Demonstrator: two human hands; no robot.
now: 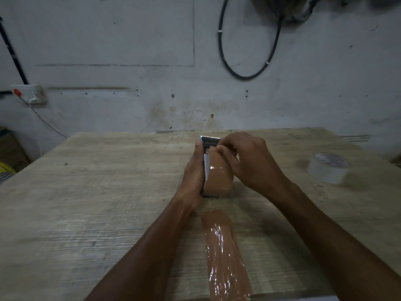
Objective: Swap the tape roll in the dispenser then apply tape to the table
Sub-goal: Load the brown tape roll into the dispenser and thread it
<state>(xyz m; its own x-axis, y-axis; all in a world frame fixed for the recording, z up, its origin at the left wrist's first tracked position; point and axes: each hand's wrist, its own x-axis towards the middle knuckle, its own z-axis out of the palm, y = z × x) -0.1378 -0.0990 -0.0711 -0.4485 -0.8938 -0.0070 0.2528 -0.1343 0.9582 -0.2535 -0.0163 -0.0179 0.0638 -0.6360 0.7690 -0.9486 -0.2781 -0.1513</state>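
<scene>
A brown tape roll (219, 177) sits in a metal dispenser whose toothed blade (210, 140) points away from me, at the middle of the wooden table (86, 192). My left hand (195, 170) grips the dispenser's left side. My right hand (245, 161) is over the top of the roll, fingertips pinching at the tape just behind the blade. A shiny, wrinkled strip of brown tape (223, 253) lies stuck on the table, running from below the dispenser to the near edge. A clear tape roll (328, 167) lies flat at the right.
A grey wall stands right behind the table's far edge, with a black cable loop (249, 51) hanging on it. At the left are a white power socket (30, 94) with a thin wire and a cardboard box (10, 148) beside the table.
</scene>
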